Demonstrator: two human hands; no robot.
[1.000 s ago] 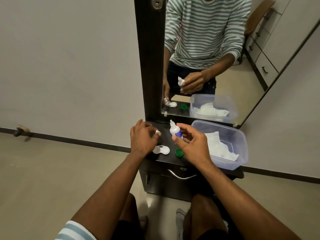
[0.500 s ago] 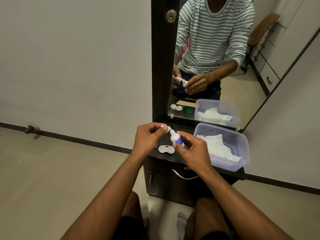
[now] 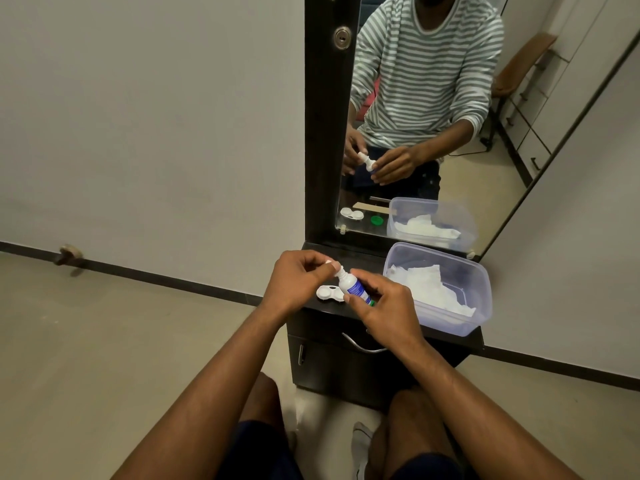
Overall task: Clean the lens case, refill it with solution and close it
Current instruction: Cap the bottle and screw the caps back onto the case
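At frame centre we see the left hand (image 3: 294, 282) pinching the cap (image 3: 328, 262) at the tip of the solution bottle (image 3: 353, 287). Below it the open lens case (image 3: 329, 293) lies on the desk (image 3: 332, 308). The right hand (image 3: 388, 311) grips the bottle. Right of it sits a plastic tub (image 3: 481, 299) holding tissue (image 3: 426, 284).

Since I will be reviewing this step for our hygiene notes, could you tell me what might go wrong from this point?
1. The left hand pinches the small cap at the tip of the solution bottle, which the right hand holds tilted; a squeeze might spill solution.
2. The lens case lies open near the front edge of the dark cabinet top, right under the hands; a bump could knock it off.
3. The green cap is mostly hidden under the right hand and could be brushed away.
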